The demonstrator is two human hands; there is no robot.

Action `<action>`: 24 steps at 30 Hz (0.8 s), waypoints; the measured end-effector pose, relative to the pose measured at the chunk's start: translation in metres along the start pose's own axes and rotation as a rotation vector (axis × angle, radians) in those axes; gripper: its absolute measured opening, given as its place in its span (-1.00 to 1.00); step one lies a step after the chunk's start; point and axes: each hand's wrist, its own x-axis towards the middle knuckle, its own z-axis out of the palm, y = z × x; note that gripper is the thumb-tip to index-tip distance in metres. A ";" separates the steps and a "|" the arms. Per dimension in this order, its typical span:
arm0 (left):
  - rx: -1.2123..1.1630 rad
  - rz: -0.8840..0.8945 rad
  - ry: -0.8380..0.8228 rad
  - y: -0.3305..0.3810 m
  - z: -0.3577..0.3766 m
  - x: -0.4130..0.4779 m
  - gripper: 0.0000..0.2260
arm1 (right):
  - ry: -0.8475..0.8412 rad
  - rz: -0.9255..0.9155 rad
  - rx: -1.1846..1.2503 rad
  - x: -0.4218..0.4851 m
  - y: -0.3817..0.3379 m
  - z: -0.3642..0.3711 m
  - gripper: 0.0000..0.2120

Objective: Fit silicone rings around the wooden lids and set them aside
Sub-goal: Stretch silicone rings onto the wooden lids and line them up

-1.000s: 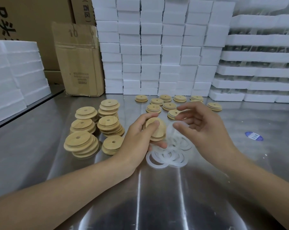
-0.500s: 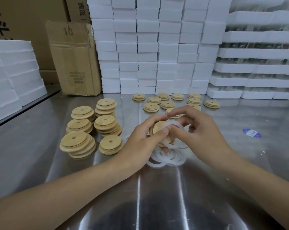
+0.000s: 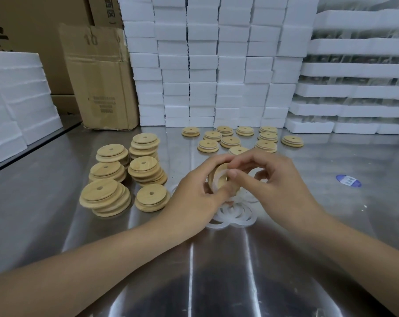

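My left hand (image 3: 194, 197) grips a round wooden lid (image 3: 219, 179) tilted on edge above the metal table. My right hand (image 3: 276, 186) pinches a white silicone ring (image 3: 214, 183) against that lid's rim, thumb and forefinger on top. A loose heap of white silicone rings (image 3: 235, 213) lies on the table right under both hands. Stacks of bare wooden lids (image 3: 123, 175) stand to the left. Lids with rings fitted (image 3: 239, 139) lie spread out beyond my hands.
The steel table (image 3: 217, 271) carries walls of white foam blocks (image 3: 212, 65) at the back and foam trays (image 3: 354, 88) at the right. A cardboard box (image 3: 102, 83) stands back left, more foam (image 3: 15, 99) far left. A blue sticker (image 3: 348, 180) lies at the right.
My right hand has brought a ring from beside the lid onto it, and both hands have closed together around the lid, which has tipped onto its edge.
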 end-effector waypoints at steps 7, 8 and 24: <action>0.252 0.015 0.022 0.002 0.001 -0.003 -0.61 | 0.056 -0.018 -0.140 -0.001 0.008 0.000 -0.89; 0.271 0.012 0.029 0.000 0.000 -0.003 -0.61 | 0.056 -0.018 -0.141 -0.001 0.009 0.000 -0.88; 0.209 -0.058 0.085 -0.003 -0.003 0.003 -0.76 | 0.034 0.017 -0.101 0.004 0.020 -0.002 -0.88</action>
